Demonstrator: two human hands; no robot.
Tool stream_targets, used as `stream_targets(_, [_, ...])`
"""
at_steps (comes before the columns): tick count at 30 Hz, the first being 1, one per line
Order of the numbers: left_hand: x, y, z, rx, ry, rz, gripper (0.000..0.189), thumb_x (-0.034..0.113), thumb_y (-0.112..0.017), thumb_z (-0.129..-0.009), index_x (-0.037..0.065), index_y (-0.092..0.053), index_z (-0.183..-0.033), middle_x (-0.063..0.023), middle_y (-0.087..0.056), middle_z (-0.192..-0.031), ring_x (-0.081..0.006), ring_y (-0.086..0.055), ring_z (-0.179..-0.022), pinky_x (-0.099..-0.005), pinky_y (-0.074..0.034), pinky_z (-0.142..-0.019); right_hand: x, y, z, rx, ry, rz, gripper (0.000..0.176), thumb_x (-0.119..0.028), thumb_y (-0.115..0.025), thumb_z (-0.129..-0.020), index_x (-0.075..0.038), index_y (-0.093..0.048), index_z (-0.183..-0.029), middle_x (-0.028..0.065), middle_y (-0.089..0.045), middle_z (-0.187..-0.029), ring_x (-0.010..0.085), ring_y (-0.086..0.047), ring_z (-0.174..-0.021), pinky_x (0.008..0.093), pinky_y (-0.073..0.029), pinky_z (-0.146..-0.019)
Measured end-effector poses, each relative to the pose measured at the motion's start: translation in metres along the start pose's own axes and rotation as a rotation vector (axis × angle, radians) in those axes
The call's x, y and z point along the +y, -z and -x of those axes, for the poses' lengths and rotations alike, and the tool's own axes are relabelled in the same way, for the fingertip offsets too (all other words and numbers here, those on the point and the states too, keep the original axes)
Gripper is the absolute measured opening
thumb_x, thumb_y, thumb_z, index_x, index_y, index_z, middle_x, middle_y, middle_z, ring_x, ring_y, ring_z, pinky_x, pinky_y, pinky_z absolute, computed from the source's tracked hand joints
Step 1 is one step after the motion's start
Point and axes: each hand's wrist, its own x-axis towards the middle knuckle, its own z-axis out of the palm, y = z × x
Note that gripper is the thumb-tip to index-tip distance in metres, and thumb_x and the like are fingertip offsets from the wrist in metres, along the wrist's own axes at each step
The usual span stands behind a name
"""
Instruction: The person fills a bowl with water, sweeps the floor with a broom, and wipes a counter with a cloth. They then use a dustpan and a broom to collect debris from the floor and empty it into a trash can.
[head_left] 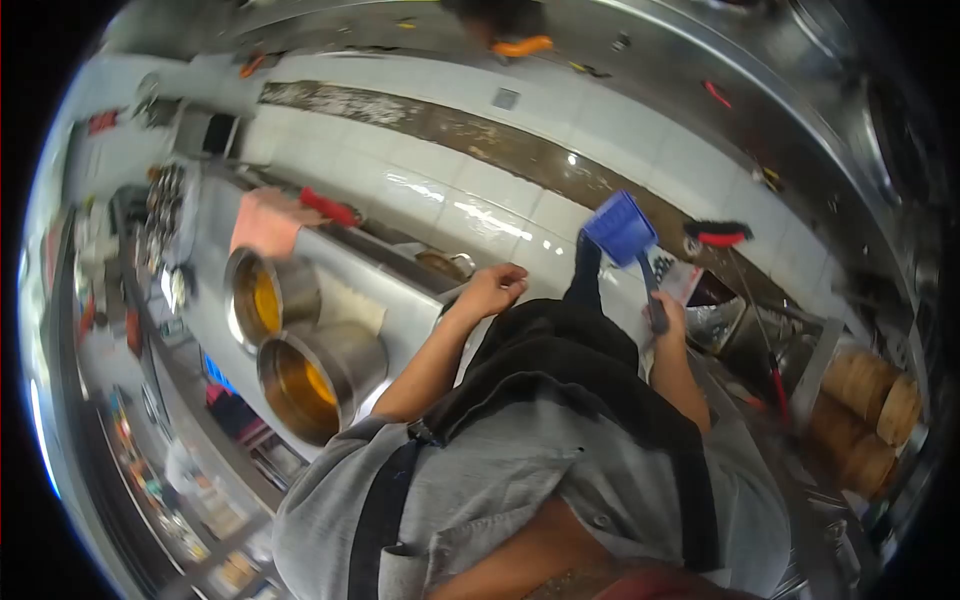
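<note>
My right hand (672, 315) is wrapped round the dark grey handle of a blue dustpan (618, 228). Its wide ribbed pan points away from me, over the tiled floor. My left hand (495, 290) hangs beside the corner of the steel counter (345, 265), fingers loosely bent with nothing in them. Nearest to it on the counter are two deep steel pots, one (272, 295) behind the other (318, 385); something orange-yellow shows inside each.
A pink cloth (268, 222) and a red item (328, 208) lie at the counter's far end. A red-headed broom (718, 234) leans on my right, near stacked bamboo steamers (850, 440). White tiles (470, 205) look wet, with a dark strip (450, 135) across them.
</note>
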Motion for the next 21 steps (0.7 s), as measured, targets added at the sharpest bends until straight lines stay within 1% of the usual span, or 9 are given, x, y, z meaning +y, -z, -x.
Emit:
stream_targets(2, [-0.004,-0.008,-0.043,-0.007,-0.005,-0.150,0.031,0.024,-0.062,-0.079,0.004,-0.063,-0.103,-0.0161,-0.066,-0.096,-0.0283,-0.064,-0.089,-0.0353,-0.049,-0.080,-0.044,-0.020,-0.035,0.044,-0.028,0.062,0.029,-0.029,-0.068,-0.068,-0.001,-0.061,-0.071,0.0110,-0.058,-0.058,0.0199,-0.052,-0.040,0.0313,-0.042,-0.039])
stream_targets(7, [-0.008,-0.015,-0.098,-0.063,0.090,-0.263,0.029,0.023,-0.062,-0.078,0.004,-0.064,-0.100,-0.0167,-0.066,-0.091,-0.0297,-0.064,-0.087,-0.0363,-0.049,-0.078,-0.117,-0.059,-0.170,0.003,0.044,-0.089,0.029,-0.030,-0.069,-0.068,-0.003,-0.062,-0.076,0.0098,-0.059,-0.061,0.0165,-0.054,-0.046,0.0268,-0.038,-0.040])
stream_targets(11, [-0.049,-0.011,-0.094,0.022,0.229,-0.281,0.027,0.020,-0.062,-0.078,0.003,-0.064,-0.098,-0.0154,-0.066,-0.089,-0.0288,-0.065,-0.084,-0.0358,-0.050,-0.077,-0.140,-0.094,-0.309,-0.038,0.047,-0.221,0.028,-0.028,-0.069,-0.071,-0.004,-0.062,-0.081,0.0088,-0.061,-0.065,0.0179,-0.057,-0.049,0.0262,-0.044,-0.042])
stream_targets(15, [-0.056,-0.005,-0.076,0.061,0.444,-0.269,0.026,0.019,-0.061,-0.078,0.002,-0.064,-0.097,-0.0150,-0.067,-0.088,-0.0272,-0.065,-0.083,-0.0349,-0.050,-0.077,-0.158,-0.102,-0.392,-0.055,-0.025,-0.239,0.025,-0.022,-0.069,-0.074,-0.002,-0.059,-0.086,0.0102,-0.062,-0.069,0.0198,-0.061,-0.054,0.0266,-0.047,-0.040])
stream_targets(16, [-0.054,-0.003,-0.076,0.060,0.481,-0.299,0.026,0.019,-0.061,-0.078,0.002,-0.064,-0.097,-0.0151,-0.067,-0.087,-0.0265,-0.066,-0.082,-0.0345,-0.051,-0.077,-0.164,-0.100,-0.409,-0.115,-0.036,-0.197,0.024,-0.020,-0.069,-0.075,-0.002,-0.058,-0.087,0.0111,-0.063,-0.069,0.0204,-0.062,-0.055,0.0266,-0.047,-0.039])
stream_targets(17, [-0.051,-0.003,-0.073,0.057,0.517,-0.323,0.026,0.019,-0.061,-0.078,0.002,-0.064,-0.097,-0.0152,-0.067,-0.087,-0.0258,-0.066,-0.081,-0.0341,-0.051,-0.077,-0.195,-0.111,-0.382,-0.039,-0.117,-0.289,0.021,-0.019,-0.067,-0.077,-0.002,-0.058,-0.086,0.0126,-0.063,-0.069,0.0212,-0.063,-0.054,0.0268,-0.047,-0.039])
stream_targets(19, [-0.046,-0.004,-0.073,0.103,0.529,-0.279,0.027,0.019,-0.061,-0.077,0.002,-0.064,-0.097,-0.0153,-0.067,-0.087,-0.0249,-0.066,-0.082,-0.0337,-0.051,-0.077,-0.209,-0.106,-0.392,0.024,-0.055,-0.258,0.023,-0.021,-0.064,-0.080,-0.001,-0.058,-0.088,0.0139,-0.064,-0.072,0.0232,-0.064,-0.056,0.0261,-0.050,-0.041])
stream_targets(20, [-0.045,-0.004,-0.073,0.074,0.528,-0.271,0.027,0.019,-0.060,-0.077,0.002,-0.064,-0.097,-0.0151,-0.067,-0.087,-0.0248,-0.066,-0.082,-0.0334,-0.051,-0.077,-0.223,-0.106,-0.381,0.105,-0.027,-0.220,0.032,-0.028,-0.062,-0.083,0.001,-0.056,-0.093,0.0158,-0.063,-0.071,0.0249,-0.065,-0.059,0.0266,-0.051,-0.043])
stream_targets(21, [-0.044,-0.004,-0.072,0.048,0.525,-0.260,0.028,0.020,-0.060,-0.077,0.002,-0.064,-0.098,-0.0149,-0.067,-0.088,-0.0246,-0.066,-0.083,-0.0330,-0.051,-0.077,-0.230,-0.096,-0.388,0.127,-0.044,-0.227,0.044,-0.036,-0.058,-0.085,0.003,-0.052,-0.103,0.0220,-0.062,-0.084,0.0282,-0.066,-0.064,0.0283,-0.054,-0.048])
